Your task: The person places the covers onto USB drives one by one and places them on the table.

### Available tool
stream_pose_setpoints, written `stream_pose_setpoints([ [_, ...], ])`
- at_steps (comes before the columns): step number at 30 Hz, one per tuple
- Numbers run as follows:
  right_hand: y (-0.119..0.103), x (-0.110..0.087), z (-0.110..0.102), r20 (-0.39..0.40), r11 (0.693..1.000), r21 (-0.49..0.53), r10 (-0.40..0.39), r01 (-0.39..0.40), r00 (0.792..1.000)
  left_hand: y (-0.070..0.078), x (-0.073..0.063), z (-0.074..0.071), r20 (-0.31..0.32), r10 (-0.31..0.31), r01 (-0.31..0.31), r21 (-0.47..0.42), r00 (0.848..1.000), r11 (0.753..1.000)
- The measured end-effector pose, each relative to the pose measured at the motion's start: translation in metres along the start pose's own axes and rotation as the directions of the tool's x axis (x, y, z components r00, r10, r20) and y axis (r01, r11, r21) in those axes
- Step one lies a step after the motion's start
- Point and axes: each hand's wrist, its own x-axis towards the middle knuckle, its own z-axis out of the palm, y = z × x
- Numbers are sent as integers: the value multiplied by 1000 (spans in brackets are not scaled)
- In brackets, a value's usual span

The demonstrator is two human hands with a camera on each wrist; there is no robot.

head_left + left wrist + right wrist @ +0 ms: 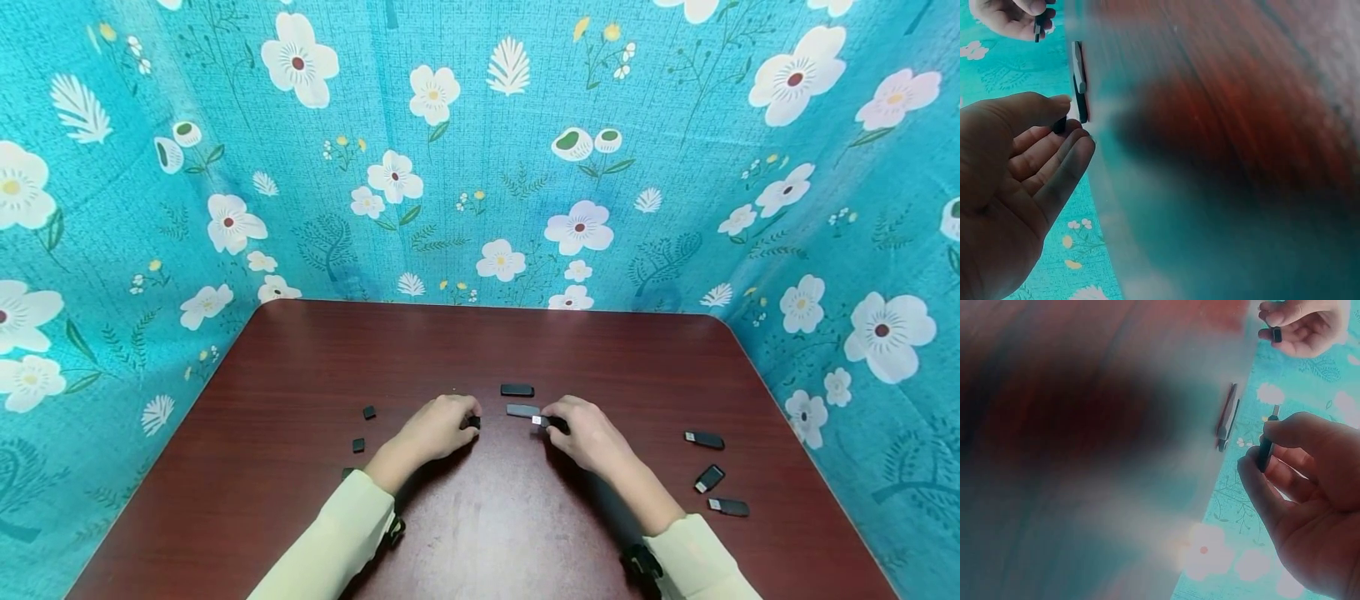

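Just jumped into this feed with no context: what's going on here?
A person's left hand pinches a small black cap, and their right hand pinches a black USB stick with its plug bare. The two pieces are apart. Near the hands, a dark stick and a grey stick lie on the table. Off to the right are three uncapped sticks; to the left lie loose caps.

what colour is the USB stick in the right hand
The USB stick's body is black; clearest in the right wrist view.
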Motion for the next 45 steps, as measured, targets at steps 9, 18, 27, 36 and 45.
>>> stream_pose_setpoints([
  [9,-3,0,3,0,1000,11,-13,13,1000,6,2,1,2,20,-20,-16,1000,1000],
  [18,-9,4,6,4,999,16,-29,29,1000,13,5,3,12,25,-25,-24,1000,999],
  [27,-15,5,8,0,997,32,-76,76,997,19,7,5,-4,58,-58,-24,998,998],
  [36,-21,7,11,16,998,38,-59,59,998,25,9,6,-9,94,-94,-33,996,995],
  [45,-23,7,14,-5,995,21,-101,101,995,25,12,13,-15,113,-113,-37,993,993],
])
